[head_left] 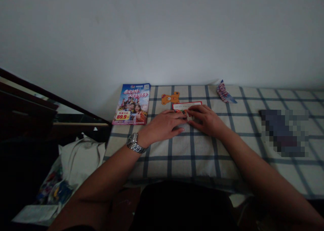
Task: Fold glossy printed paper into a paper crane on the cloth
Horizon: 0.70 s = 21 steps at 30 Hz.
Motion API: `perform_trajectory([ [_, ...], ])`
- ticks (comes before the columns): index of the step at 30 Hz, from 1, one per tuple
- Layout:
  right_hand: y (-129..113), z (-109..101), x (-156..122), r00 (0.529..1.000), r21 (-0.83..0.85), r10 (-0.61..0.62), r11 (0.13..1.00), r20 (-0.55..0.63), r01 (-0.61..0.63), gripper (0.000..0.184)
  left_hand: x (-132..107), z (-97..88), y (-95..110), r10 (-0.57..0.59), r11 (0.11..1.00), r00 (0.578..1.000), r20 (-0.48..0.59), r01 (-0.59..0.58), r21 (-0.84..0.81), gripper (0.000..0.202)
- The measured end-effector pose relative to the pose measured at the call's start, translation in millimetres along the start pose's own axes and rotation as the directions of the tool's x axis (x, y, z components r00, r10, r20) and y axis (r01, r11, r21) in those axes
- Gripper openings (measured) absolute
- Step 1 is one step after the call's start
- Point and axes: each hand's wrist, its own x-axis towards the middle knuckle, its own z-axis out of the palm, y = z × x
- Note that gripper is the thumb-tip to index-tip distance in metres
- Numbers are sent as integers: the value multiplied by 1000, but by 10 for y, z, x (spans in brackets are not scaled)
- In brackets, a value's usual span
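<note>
A red-bordered card (181, 106) with a white printed strip lies on the checked cloth, its lower part hidden under my hands. My left hand (164, 124), with a metal watch on the wrist, rests with its fingers stretched flat over the card's lower left. From the other side, my right hand (206, 120) brings thumb and fingers together at the card's lower edge. A small colourful patch shows between the two hands; what the right fingertips hold is too small to make out. Just behind the card lies a bear-shaped cut-out (170, 98).
A glossy poster leaflet (132, 104) lies at the far left of the checked cloth (162, 167). Near the wall stands a folded paper scrap (224, 93). A pixelated dark object (282, 133) lies at right. A white bag (82, 160) is down at left.
</note>
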Motion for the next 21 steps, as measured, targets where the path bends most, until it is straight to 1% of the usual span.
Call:
perform_trajectory([
  [6, 8, 18, 6, 1000, 12, 6, 1000, -29, -6, 35, -4, 11, -7, -8, 1000, 1000, -5, 8, -7, 33],
  [11, 10, 5, 19, 1000, 30, 12, 999, -18, -11, 37, 2, 13, -24, -8, 1000, 1000, -12, 8, -28, 29],
  [21, 6, 12, 17, 1000, 32, 18, 999, -18, -17, 39, 2, -29, 37, -43, 997, 998, -37, 45, 55, 25],
])
